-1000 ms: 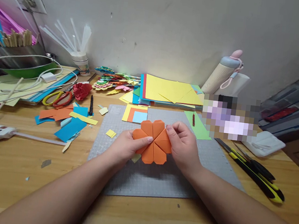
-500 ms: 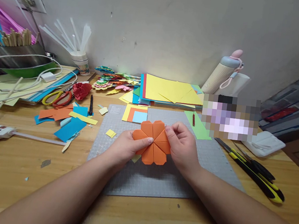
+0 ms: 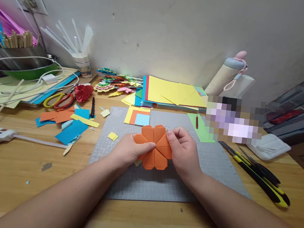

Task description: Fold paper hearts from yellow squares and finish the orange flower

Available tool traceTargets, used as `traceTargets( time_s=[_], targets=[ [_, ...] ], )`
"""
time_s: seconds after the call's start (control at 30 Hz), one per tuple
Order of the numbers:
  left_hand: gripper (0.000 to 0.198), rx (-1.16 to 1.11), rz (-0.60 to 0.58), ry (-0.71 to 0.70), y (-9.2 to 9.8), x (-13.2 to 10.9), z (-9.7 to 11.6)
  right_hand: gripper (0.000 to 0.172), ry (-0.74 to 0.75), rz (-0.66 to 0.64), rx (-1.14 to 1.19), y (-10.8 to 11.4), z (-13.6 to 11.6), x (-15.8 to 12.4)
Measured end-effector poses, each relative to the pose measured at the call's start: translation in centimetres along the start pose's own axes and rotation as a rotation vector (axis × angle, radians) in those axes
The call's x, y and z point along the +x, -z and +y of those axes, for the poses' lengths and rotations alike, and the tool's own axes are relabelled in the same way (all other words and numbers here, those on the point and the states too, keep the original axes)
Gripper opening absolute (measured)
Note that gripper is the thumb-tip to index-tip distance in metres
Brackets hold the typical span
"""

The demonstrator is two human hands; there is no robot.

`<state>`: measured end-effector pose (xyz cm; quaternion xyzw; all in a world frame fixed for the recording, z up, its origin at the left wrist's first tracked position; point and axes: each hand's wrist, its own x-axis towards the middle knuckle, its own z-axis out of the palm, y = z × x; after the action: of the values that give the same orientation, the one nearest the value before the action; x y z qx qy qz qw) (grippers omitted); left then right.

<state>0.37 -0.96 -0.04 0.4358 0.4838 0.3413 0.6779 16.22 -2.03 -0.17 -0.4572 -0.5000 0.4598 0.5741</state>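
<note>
"Left hand is holding what?"
"I'm seeing it clamping the round orange paper flower, thumb on top, flower at its three o'clock. The right hand is pinching the opposite edge, flower at its nine. Both are touching, over the grey mat."
"Anything hidden?"
"Paper is covering the left fingertips; a pixel patch is masking something towards two o'clock."

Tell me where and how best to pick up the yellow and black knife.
Probably by the thick handle of the knife, with the right hand, once free, coming from the near right: that end lies nearer, the slim metal end points away, and scissors flank the far side.
</note>
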Motion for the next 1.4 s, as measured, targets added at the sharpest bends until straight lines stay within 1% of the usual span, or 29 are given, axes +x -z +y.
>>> traceTargets(
  time_s=[0.1, 0.2, 0.3, 0.37, 0.47, 0.6, 0.7, 0.77, 0.97, 1.07, 1.17, 1.3, 1.4],
  targets=[
    [0.03, -0.049, 0.089, -0.043, 0.0, 0.2, -0.2, 0.029, -0.072, -0.028, 0.084, -0.1, -0.2, 0.0],
    [0.037, -0.098, 0.169, -0.099, 0.2, 0.6, -0.2, 0.031, -0.21, -0.044, 0.129, -0.2, 0.0, 0.0],
    [0.039, -0.115, 0.213, -0.131, 0.4, 0.8, -0.2, 0.031, -0.354, -0.171, 0.174, -0.5, 0.5, -0.2],
    [0.04, -0.119, 0.219, -0.138, 0.3, 0.8, -0.3, 0.028, -0.385, -0.223, 0.241, -0.7, 0.8, -0.4],
    [0.04, -0.122, 0.18, -0.127, 0.0, 0.7, -0.6, 0.026, -0.356, -0.2, 0.323, -0.8, 1.0, -0.6],
    [0.034, -0.149, 0.036, -0.09, 0.1, 0.6, -0.4, 0.026, -0.374, -0.161, 0.274, -0.3, 1.1, -0.3],
    [0.03, -0.178, -0.088, -0.049, 0.5, 0.5, 0.2, 0.026, -0.389, -0.211, 0.205, 0.4, 1.0, 0.3],
    [0.03, -0.176, -0.136, -0.026, 0.8, 0.4, 0.6, 0.026, -0.396, -0.259, 0.191, 0.7, 0.9, 0.7],
    [0.028, -0.082, -0.163, 0.024, 1.5, -0.1, 1.6, 0.027, -0.454, -0.374, 0.193, 1.0, 0.4, 1.2],
    [0.03, 0.041, -0.166, 0.061, 1.8, -0.2, 2.0, 0.023, -0.477, -0.431, 0.176, 1.2, 0.3, 1.2],
    [0.029, 0.145, -0.173, 0.095, 2.1, -0.2, 2.2, 0.02, -0.483, -0.458, 0.146, 1.3, 0.1, 1.3],
    [0.029, 0.141, -0.205, 0.097, 2.4, -0.1, 2.1, 0.02, -0.482, -0.455, 0.125, 1.4, -0.1, 1.3],
    [0.028, 0.055, -0.222, 0.103, 2.5, 0.1, 2.0, 0.023, -0.471, -0.445, 0.102, 1.4, -0.1, 1.3]
  ],
)
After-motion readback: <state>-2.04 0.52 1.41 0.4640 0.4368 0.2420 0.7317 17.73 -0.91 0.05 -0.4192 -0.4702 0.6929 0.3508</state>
